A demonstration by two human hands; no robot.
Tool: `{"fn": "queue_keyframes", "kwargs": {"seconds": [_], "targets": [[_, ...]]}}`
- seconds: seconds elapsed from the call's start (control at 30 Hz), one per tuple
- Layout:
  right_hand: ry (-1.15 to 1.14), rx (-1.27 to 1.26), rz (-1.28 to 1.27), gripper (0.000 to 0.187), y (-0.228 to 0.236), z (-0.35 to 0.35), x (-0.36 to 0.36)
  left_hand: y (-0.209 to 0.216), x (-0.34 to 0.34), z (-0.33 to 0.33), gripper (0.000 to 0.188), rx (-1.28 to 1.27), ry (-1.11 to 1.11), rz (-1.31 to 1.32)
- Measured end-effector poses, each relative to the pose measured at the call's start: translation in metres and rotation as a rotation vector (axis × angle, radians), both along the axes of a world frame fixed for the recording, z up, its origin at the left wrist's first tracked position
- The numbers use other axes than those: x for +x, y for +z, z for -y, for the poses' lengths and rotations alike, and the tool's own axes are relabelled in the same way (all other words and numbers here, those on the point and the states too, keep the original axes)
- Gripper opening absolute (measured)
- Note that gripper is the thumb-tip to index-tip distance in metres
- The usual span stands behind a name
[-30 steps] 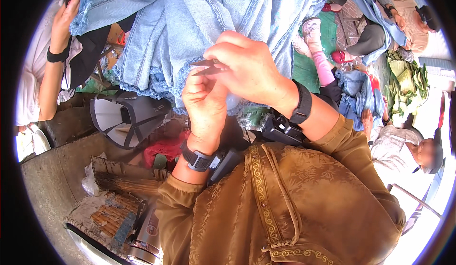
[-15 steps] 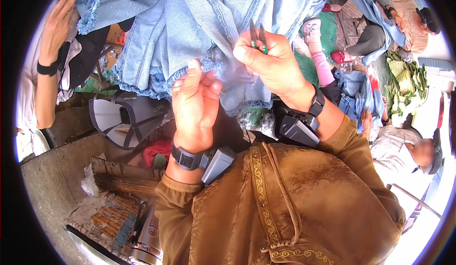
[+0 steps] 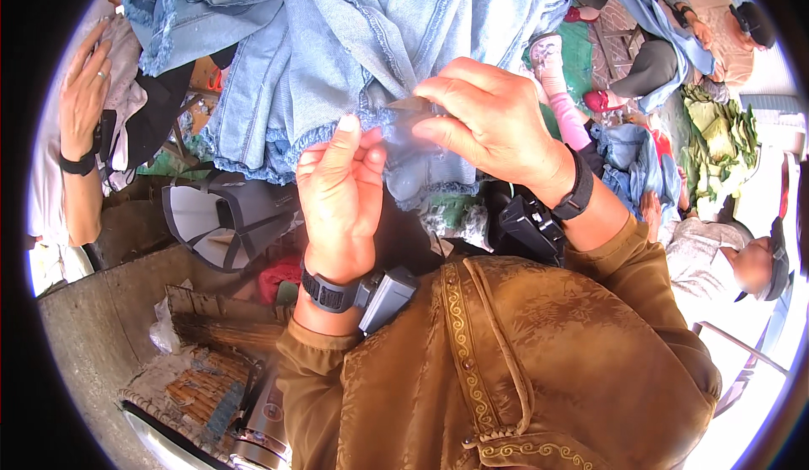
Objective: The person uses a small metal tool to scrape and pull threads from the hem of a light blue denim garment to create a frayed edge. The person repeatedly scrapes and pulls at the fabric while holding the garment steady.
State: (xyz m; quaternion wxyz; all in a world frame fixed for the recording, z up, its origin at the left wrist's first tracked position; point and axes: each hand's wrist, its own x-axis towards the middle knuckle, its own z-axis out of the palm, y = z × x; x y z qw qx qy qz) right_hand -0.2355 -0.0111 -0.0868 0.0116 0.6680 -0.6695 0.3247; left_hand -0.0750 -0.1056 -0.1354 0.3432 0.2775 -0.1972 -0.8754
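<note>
Light-blue denim garments (image 3: 329, 40) with frayed hems spread out in front of me. My left hand (image 3: 341, 205) pinches a frayed denim hem between thumb and fingers, palm turned up. In my right hand (image 3: 497, 120) is a small pair of thread snips (image 3: 408, 104), mostly hidden by the fingers. The blades point left, close to the frayed edge beside my left fingertips. Below the blades hangs a loose denim part (image 3: 413, 175), slightly blurred.
At the left, another person's hand (image 3: 84, 104) is beside the denim. A grey-white bag-like item (image 3: 211, 217) lies below, near a concrete wall (image 3: 93, 318). Other people sit at the right, near more denim (image 3: 628, 154) and leafy greens (image 3: 720, 137).
My right hand has turned, so the snips' blades swing from pointing up to pointing left at the hem. The other person's hand at the left has moved down a little.
</note>
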Motion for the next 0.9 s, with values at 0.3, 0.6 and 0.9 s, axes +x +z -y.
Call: {"fn": "queue_keyframes", "kwargs": {"seconds": [0.3,0.6,0.9], "targets": [[0.101,-0.114,-0.033,0.03,-0.004,0.018,0.001,0.0,0.003,0.002,0.011,0.047,-0.071,-0.049],[0.039,0.073,0.284,0.038,0.007,0.013,-0.004,-0.004,0.007,0.003,0.011,0.013,-0.057,-0.032],[0.123,0.116,0.683,0.014,-0.046,0.037,0.032,-0.008,0.02,0.013,0.014,-0.028,-0.057,0.05]]}}
